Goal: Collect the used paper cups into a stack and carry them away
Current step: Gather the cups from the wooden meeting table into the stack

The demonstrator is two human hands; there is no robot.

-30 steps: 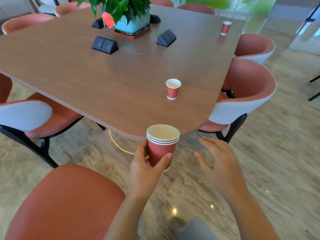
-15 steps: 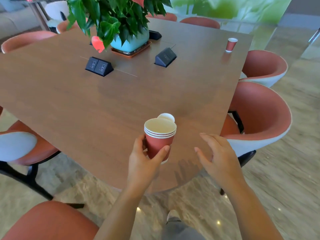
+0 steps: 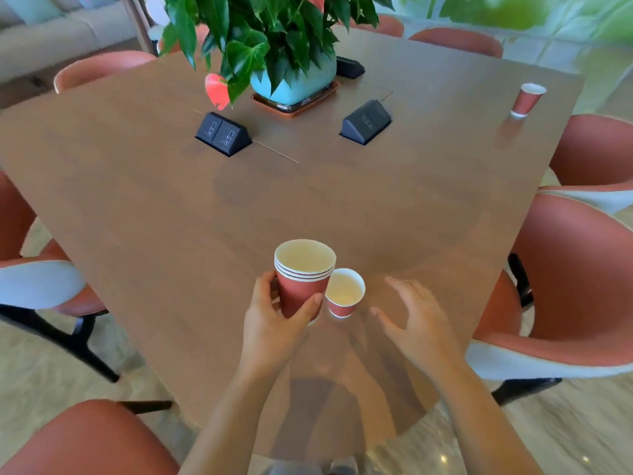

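Stack of cups [image 3: 303, 275]: several nested, gripped in left hand [image 3: 274, 323] above the table [image 3: 171, 217]. Single cup [image 3: 344, 293] upright on table, just beside stack, not yet collected. Right hand [image 3: 414, 323] released, fingers spread, near it. Far cup [image 3: 527, 99] remains at the table's far right corner. Judged partway; carrying away pending.

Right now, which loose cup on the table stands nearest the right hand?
The single cup beside the stack held in the left hand, just left of the right hand. The other loose cup stands at the far right corner.
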